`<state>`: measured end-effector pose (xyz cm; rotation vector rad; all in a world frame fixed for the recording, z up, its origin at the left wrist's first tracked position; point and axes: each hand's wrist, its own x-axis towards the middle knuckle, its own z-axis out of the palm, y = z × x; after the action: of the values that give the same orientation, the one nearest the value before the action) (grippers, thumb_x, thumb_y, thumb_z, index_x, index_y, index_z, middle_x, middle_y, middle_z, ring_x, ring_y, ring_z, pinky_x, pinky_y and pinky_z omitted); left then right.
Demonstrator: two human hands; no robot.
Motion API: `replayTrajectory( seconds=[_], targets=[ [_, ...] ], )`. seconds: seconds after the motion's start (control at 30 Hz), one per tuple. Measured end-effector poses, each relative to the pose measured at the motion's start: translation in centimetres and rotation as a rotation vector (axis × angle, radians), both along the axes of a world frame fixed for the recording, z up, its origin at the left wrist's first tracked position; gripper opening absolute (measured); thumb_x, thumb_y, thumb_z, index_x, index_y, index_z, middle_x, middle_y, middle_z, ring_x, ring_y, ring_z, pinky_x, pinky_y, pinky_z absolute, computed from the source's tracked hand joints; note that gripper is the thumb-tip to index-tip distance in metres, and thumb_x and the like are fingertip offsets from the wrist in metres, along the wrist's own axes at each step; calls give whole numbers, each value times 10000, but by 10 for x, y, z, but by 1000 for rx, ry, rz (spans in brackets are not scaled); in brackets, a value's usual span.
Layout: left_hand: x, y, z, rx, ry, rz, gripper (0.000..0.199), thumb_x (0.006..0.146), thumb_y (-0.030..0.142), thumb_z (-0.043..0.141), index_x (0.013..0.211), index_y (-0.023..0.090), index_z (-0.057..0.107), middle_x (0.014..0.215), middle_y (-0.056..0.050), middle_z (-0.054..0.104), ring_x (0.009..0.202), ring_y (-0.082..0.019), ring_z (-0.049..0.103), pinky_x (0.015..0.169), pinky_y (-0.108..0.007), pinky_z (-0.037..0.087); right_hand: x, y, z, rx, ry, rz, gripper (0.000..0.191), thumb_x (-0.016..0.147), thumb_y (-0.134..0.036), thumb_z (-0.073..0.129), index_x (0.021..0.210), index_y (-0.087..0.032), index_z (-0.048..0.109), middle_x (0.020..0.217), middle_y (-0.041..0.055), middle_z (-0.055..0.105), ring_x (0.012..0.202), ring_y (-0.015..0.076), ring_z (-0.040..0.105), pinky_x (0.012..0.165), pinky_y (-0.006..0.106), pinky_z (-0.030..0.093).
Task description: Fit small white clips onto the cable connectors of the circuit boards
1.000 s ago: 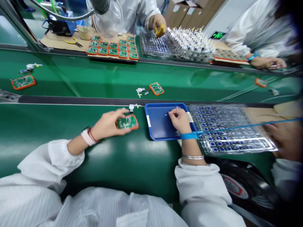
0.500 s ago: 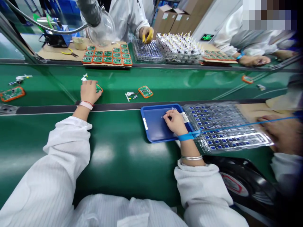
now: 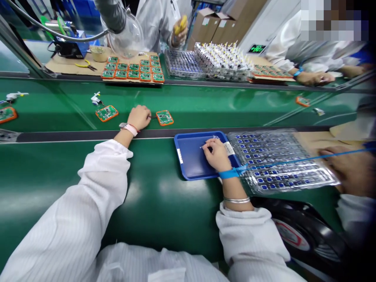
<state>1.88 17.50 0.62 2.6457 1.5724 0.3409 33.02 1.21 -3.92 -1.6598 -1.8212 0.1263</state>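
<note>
On the green belt (image 3: 70, 111), your left hand (image 3: 138, 117) rests loosely curled beside an orange-edged circuit board (image 3: 164, 117); your right hand (image 3: 216, 155) pinches something tiny over a blue tray (image 3: 178, 156), likely so it won't get lost.

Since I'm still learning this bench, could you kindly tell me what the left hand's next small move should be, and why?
I'd probably bring the left hand back toward the blue tray, because it seems to hold nothing and the orange-framed circuit board already lies on the green belt beside it, while the right hand is over the tray.
</note>
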Motion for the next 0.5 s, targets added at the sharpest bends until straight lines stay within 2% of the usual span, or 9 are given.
replayTrajectory(
  seconds=[0.1, 0.17, 0.23, 0.33, 0.4, 0.5],
  targets=[
    [-35, 4, 3, 101, -54, 188, 235, 821, 234, 479, 973, 133, 627, 1105, -143, 566, 1093, -321, 462, 880, -416, 373, 0, 0, 0, 1, -1, -7, 95, 731, -187, 510, 648, -195, 556, 859, 105, 583, 877, 257, 554, 839, 489, 453],
    [-43, -3, 5, 116, -84, 289, 263, 853, 299, 462, 992, 125, 604, 1087, -152, 565, 1071, -307, 477, 882, -394, 374, 0, 1, -1, 4, -3, -12, 98, 735, -194, 508, 648, -195, 555, 855, 104, 585, 874, 258, 555, 831, 490, 454],
    [-36, -16, 6, 56, -89, 297, 368, 868, 442, 447, 1003, 126, 579, 1036, -153, 581, 1017, -295, 514, 863, -377, 387, 0, 1, -2, 6, -7, -12, 98, 737, -199, 509, 650, -196, 554, 852, 103, 587, 874, 258, 554, 827, 489, 454],
    [-8, -39, 6, -17, -25, 297, 622, 773, 635, 500, 1089, 99, 517, 1012, -178, 593, 991, -328, 539, 839, -392, 404, 0, 1, -2, 5, -13, -11, 93, 736, -196, 512, 651, -198, 550, 852, 96, 585, 876, 253, 550, 834, 486, 450],
    [11, -47, 7, -25, 34, 351, 672, 745, 619, 552, 1127, 72, 477, 1004, -200, 599, 995, -350, 546, 835, -402, 410, 0, 1, -2, 3, -21, -11, 93, 737, -195, 512, 652, -198, 549, 854, 96, 582, 877, 252, 545, 835, 483, 448],
    [19, -45, 9, -49, 60, 406, 563, 777, 491, 578, 1141, 81, 451, 995, -192, 615, 986, -337, 569, 825, -381, 423, -1, 1, -1, 5, -33, -4, 97, 738, -191, 505, 648, -198, 541, 855, 101, 570, 879, 256, 536, 838, 484, 442]
  ],
)
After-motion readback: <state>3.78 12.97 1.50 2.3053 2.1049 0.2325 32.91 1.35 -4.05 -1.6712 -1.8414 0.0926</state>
